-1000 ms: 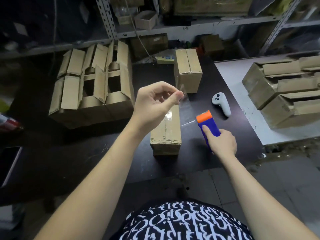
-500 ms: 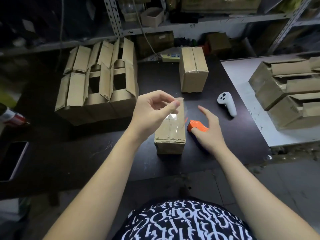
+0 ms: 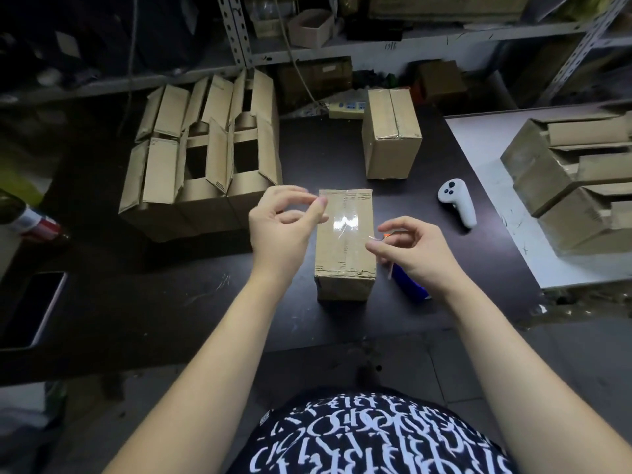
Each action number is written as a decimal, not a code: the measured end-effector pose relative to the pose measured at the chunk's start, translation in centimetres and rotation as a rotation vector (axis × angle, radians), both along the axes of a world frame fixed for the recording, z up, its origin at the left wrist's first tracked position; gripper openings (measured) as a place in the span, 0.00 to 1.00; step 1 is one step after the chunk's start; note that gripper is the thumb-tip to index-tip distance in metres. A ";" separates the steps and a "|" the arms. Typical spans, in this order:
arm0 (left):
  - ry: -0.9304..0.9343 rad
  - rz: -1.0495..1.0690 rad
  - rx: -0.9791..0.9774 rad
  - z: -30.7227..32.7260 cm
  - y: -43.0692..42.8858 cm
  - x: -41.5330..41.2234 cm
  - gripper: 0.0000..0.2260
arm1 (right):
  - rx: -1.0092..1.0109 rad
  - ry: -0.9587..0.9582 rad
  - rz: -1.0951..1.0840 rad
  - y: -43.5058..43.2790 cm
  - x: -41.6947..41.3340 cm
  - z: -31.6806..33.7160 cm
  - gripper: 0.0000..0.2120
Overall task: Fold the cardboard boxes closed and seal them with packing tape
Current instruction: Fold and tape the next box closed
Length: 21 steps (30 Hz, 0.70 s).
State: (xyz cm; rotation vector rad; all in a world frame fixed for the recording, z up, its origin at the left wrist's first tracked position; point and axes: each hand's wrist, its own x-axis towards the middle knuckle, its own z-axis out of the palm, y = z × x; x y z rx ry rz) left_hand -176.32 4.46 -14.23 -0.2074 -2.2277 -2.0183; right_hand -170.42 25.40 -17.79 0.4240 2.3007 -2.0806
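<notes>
Left hand (image 3: 284, 230): thumb and forefinger pinch one end of clear tape (image 3: 345, 222). Right hand (image 3: 410, 254): fingers curled, pinching the other end. The tape is stretched between them over the box (image 3: 343, 265), with glare on it; cannot tell if it touches the top. The box has its flaps closed and lies mid tabletop (image 3: 307, 159), long axis 12 to 6.

From the box:
- Blue dispenser (image 3: 410, 287) at 4 o'clock, under the right hand.
- Sealed box (image 3: 390, 145) at 1.
- Open boxes (image 3: 205, 159) at 10, flaps up.
- White controller (image 3: 458, 201) at 2.
- Phone (image 3: 30, 309) at 9, well apart.
</notes>
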 end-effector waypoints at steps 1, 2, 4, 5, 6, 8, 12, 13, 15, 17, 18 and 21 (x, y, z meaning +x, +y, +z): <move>-0.018 0.029 0.010 -0.5 0.0 0.3 0.04 | 0.076 -0.026 0.010 0.0 0.1 0.0 0.13; -0.042 0.056 0.032 -0.9 -0.1 0.5 0.04 | 0.163 -0.046 0.024 0.0 0.2 -0.1 0.12; -0.088 0.100 0.082 -1.4 -0.5 0.6 0.03 | 0.285 -0.088 0.045 0.2 0.6 -0.2 0.11; -0.101 0.119 0.089 -1.7 -0.7 0.6 0.03 | 0.284 -0.106 0.046 0.3 0.9 -0.2 0.11; -0.108 0.136 0.083 -1.8 -0.9 0.6 0.04 | 0.255 -0.117 0.037 0.4 1.2 -0.1 0.11; -0.130 0.186 0.060 -2.2 -1.1 1.0 0.04 | 0.182 -0.128 0.014 0.4 1.8 0.1 0.08; -0.195 0.278 0.050 -3.3 -0.9 2.2 0.05 | -0.010 -0.243 -0.068 0.4 2.7 -0.3 0.06; -0.211 0.287 0.051 -3.8 -0.9 2.3 0.05 | -0.044 -0.291 -0.099 0.4 2.8 -0.6 0.07; -0.245 0.303 0.055 -4.5 -0.9 2.5 0.06 | -0.114 -0.364 -0.177 0.5 3.1 -1.0 0.07; -0.284 0.317 0.043 -5.0 -0.9 2.9 0.06 | -0.164 -0.393 -0.262 0.6 3.3 -1.5 0.07; -0.309 0.320 0.039 -5.2 -0.9 3.2 0.06 | -0.167 -0.399 -0.291 0.5 3.3 -1.7 0.07; -0.391 0.335 0.057 -6.2 -1.2 3.9 0.05 | -0.130 -0.379 -0.324 0.3 3.3 -2.1 0.07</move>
